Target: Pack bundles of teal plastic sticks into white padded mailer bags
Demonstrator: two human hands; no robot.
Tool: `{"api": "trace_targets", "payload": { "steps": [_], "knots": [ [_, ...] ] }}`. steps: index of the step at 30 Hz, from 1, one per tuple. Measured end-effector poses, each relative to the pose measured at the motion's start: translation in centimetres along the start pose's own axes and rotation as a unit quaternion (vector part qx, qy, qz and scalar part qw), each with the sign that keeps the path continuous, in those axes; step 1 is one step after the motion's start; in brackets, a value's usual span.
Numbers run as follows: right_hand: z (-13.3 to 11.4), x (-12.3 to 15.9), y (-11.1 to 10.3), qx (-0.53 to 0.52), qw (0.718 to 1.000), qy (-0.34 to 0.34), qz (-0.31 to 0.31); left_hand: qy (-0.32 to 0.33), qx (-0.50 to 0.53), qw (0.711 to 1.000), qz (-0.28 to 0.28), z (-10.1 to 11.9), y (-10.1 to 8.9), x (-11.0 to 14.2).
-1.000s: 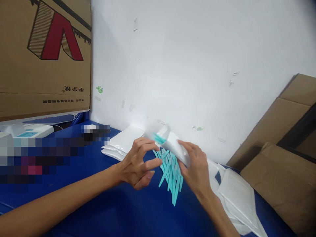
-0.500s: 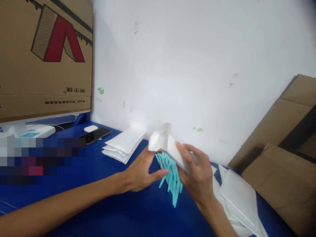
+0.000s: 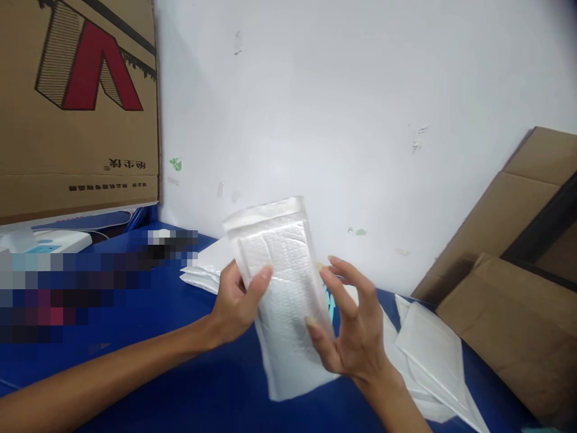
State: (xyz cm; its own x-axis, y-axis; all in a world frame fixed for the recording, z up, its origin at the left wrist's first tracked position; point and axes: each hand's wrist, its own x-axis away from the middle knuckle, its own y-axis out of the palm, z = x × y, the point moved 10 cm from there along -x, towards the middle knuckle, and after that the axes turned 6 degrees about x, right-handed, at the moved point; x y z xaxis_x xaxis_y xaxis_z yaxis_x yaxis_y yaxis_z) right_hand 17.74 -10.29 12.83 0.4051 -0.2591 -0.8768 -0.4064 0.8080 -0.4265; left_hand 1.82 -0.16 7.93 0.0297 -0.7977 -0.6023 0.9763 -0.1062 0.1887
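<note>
A white padded bubble mailer [image 3: 288, 288] is held up in front of me with its flap end at the top, tilted slightly left. My left hand [image 3: 241, 300] grips its left edge, thumb on the front and fingers behind. At the opposite edge is my right hand [image 3: 354, 325], its fingers spread and curved. Its thumb overlaps the mailer's lower right; whether it touches is unclear. Behind the mailer, teal strips [image 3: 330, 305] show only in part, the rest hidden by the mailer and my right hand.
A stack of white mailers [image 3: 205, 267] lies back left, and more mailers [image 3: 435, 349] lie on the right of the blue table [image 3: 193, 385]. Cardboard stands at right [image 3: 518, 313]; a large printed carton [image 3: 90, 138] is at upper left. The white wall [image 3: 315, 108] rises behind.
The mailer has turned from edge-on to face me, now upright over the teal strips. My left hand has closed on its left edge, while my right hand has loosened its grip and opened.
</note>
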Motion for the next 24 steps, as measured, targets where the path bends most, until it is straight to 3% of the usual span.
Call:
{"api": "trace_targets", "payload": {
  "steps": [2,6,8,11,14,16,20,24],
  "knots": [
    [1.7,0.3,0.1,-0.038,0.996,0.077,0.011,-0.033,0.009,0.999,0.000,-0.6,-0.3,-0.7],
    [5.1,1.7,2.5,-0.119,0.957,0.265,-0.025,-0.127,0.028,0.986,-0.109,-2.4,2.1,-0.8],
    [6.0,2.5,3.9,-0.188,0.921,0.337,-0.051,-0.152,0.029,0.976,-0.154,-2.8,3.3,-0.3],
    [6.6,3.3,5.6,-0.312,0.850,0.421,-0.059,-0.148,0.060,0.973,-0.165,-2.4,4.0,0.1],
    [7.0,3.9,6.8,-0.396,0.789,0.466,-0.054,-0.160,0.093,0.971,-0.151,-2.6,3.8,0.3],
    [7.4,4.3,7.4,-0.416,0.770,0.481,-0.054,-0.177,0.100,0.967,-0.151,-3.1,3.8,0.6],
    [8.4,5.4,8.1,-0.424,0.750,0.506,-0.046,-0.184,0.102,0.966,-0.152,-3.5,4.0,0.8],
    [8.5,5.8,8.3,-0.425,0.751,0.502,-0.051,-0.192,0.109,0.965,-0.144,-3.6,4.0,0.8]
  ]
}}
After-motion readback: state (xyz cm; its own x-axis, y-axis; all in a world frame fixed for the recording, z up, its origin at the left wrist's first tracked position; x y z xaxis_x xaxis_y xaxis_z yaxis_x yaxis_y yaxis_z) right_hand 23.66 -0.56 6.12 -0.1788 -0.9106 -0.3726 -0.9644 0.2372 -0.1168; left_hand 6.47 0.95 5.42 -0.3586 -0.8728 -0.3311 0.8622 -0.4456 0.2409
